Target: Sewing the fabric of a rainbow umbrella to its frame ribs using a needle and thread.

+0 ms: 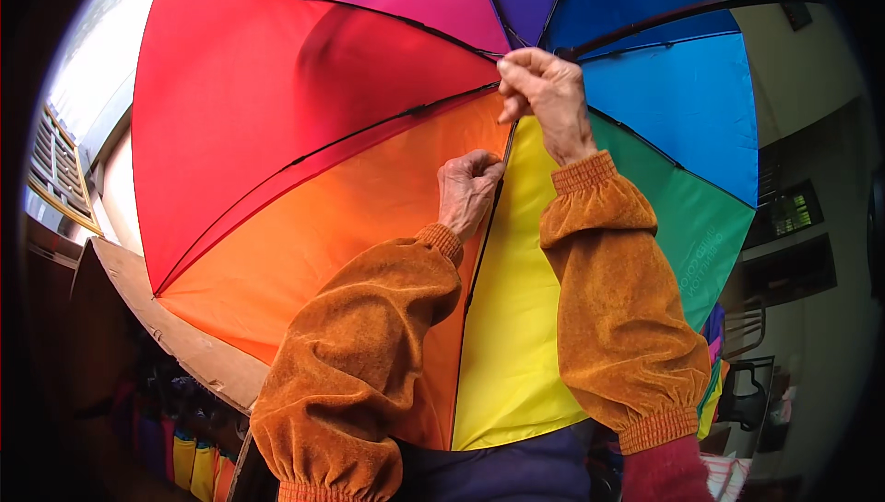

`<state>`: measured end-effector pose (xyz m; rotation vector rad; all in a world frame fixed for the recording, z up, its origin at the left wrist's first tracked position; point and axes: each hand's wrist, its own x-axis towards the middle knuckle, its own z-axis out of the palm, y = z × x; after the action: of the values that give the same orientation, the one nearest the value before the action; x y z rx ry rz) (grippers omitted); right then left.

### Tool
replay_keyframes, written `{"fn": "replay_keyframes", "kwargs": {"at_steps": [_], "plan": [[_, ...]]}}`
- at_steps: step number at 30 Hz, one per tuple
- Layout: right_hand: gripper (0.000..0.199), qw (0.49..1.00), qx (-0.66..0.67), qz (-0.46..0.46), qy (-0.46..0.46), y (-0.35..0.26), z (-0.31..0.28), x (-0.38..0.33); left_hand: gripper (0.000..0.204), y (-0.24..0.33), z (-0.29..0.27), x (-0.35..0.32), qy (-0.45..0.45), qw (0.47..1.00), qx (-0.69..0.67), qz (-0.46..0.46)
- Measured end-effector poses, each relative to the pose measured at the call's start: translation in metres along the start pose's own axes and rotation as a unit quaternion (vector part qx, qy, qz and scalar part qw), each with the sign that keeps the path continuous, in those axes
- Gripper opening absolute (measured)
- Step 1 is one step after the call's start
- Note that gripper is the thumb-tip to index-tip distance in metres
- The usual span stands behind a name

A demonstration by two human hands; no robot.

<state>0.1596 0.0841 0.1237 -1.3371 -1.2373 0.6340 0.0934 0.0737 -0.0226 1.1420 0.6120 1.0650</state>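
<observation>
A large open umbrella point(507, 345) with panels in rainbow colours is spread before me, its inner side and dark ribs showing. The dark shaft point(682, 24) runs from the hub toward the upper right. My left hand point(467, 190) is closed, its fingertips pinched at the thin rib point(481, 258) between the orange and yellow panels. Higher up, close to the hub, my right hand point(549, 101) is raised with thumb and fingers pinched together. Whatever it may hold is too small to make out. Rust-brown sleeve covers reach up both forearms.
Under the umbrella's left edge lies a brown cardboard edge point(184, 341). Several folded colourful umbrellas point(194, 467) stand at the lower left. To the right are a chair point(745, 329) and a black handled object point(745, 396). A window frame point(60, 170) is at the far left.
</observation>
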Motion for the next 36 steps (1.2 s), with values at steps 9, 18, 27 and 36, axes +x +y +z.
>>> {"fn": "replay_keyframes", "kwargs": {"at_steps": [9, 18, 27, 36], "plan": [[0.012, 0.861, -0.481, -0.079, -0.147, 0.063, -0.05, -0.067, 0.016, 0.018, -0.009, 0.001, -0.034, 0.962, -0.158, -0.22], [0.009, 0.802, -0.58, -0.06, -0.128, 0.067, -0.034, -0.066, 0.019, 0.016, -0.002, -0.004, -0.008, 0.987, -0.118, -0.106], [0.003, 0.85, -0.516, -0.049, -0.098, 0.072, -0.034, -0.074, 0.022, 0.02, -0.008, -0.001, -0.06, 0.96, -0.161, -0.22], [0.011, 0.929, -0.349, 0.017, -0.121, 0.057, -0.036, -0.066, 0.02, 0.02, -0.009, 0.0, -0.069, 0.967, -0.143, -0.201]]}}
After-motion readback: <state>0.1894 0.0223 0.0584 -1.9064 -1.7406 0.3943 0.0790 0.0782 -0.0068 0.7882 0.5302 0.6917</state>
